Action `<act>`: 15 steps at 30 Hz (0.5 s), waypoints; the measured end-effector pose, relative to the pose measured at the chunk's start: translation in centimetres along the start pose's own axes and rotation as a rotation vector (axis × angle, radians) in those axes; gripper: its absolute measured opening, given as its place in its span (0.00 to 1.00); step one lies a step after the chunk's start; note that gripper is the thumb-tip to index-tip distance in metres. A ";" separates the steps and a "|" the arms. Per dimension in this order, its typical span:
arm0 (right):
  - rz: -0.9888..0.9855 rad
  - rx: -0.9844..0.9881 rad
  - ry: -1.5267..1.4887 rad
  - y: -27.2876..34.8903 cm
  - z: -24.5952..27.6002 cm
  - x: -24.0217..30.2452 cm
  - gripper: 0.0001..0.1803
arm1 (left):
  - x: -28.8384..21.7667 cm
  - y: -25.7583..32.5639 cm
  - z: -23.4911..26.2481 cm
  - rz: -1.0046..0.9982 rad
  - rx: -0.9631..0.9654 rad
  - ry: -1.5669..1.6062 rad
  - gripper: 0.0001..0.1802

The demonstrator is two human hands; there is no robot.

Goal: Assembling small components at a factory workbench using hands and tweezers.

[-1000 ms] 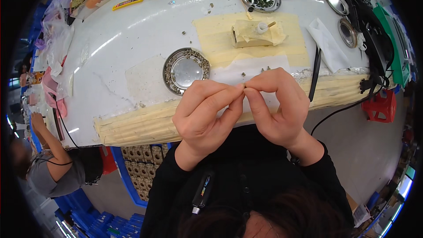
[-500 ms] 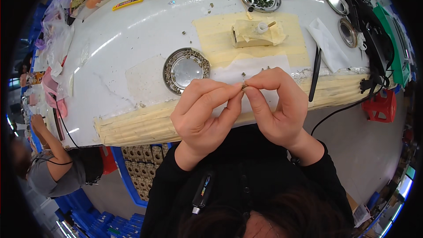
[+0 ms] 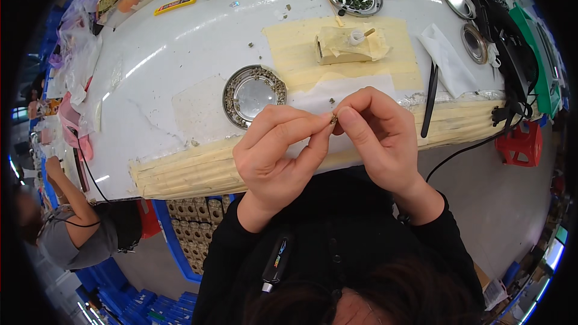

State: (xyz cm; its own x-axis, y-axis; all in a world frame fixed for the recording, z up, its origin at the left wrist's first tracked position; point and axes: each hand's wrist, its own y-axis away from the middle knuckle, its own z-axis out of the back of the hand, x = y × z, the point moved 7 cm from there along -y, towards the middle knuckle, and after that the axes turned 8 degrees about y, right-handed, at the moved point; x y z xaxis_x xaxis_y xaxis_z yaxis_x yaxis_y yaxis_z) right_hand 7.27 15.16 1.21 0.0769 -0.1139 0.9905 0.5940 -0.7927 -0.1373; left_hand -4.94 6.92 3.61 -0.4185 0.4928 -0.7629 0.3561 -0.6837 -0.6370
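Note:
Above the table's near edge, a tiny brownish metal-looking piece (image 3: 333, 119) sits between my fingertips; its exact kind is too small to tell. My left hand (image 3: 274, 159) pinches it between thumb and forefinger. From the other side, my right hand (image 3: 388, 147) meets it with thumb and forefinger, its remaining fingers curled in. Left of centre stands a round steel dish (image 3: 253, 93) with many similar small pieces along its rim. Another such piece (image 3: 332, 100) lies on the white sheet (image 3: 367, 86) just beyond my fingertips.
A paper-wrapped block (image 3: 346, 54) bears a small white cup with a stick. Black tweezers (image 3: 430, 102) lie by a white cloth (image 3: 448, 63). Farther back are a steel plate of dark green bits (image 3: 355, 9) and a yellow box (image 3: 175, 5). A co-worker's arm (image 3: 75, 195) shows at left.
My right hand has shifted slightly up, and its thumb has turned upward beside the tiny piece. My left hand keeps nearly the same pinch.

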 end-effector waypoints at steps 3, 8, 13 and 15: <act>0.010 0.003 -0.004 0.0 0.0 0.2 0.07 | 0.1 0.0 0.1 0.014 -0.002 -0.001 0.14; 0.321 -0.094 0.480 0.2 0.4 2.3 0.04 | -0.2 0.1 0.0 -0.012 -0.026 -0.060 0.14; 0.658 -0.235 0.755 1.1 -0.6 4.6 0.06 | -0.3 0.1 -0.1 -0.016 -0.056 -0.106 0.14; 0.579 -0.205 0.686 0.8 -0.3 4.3 0.07 | -0.4 0.0 -0.1 -0.016 -0.055 -0.108 0.14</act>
State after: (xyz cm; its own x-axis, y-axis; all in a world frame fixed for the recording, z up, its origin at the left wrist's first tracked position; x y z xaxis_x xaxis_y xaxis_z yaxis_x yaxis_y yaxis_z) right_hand 7.80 13.85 5.33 -0.2126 -0.8041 0.5551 0.4518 -0.5846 -0.6738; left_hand -4.69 6.74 3.88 -0.5112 0.4401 -0.7382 0.3932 -0.6440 -0.6562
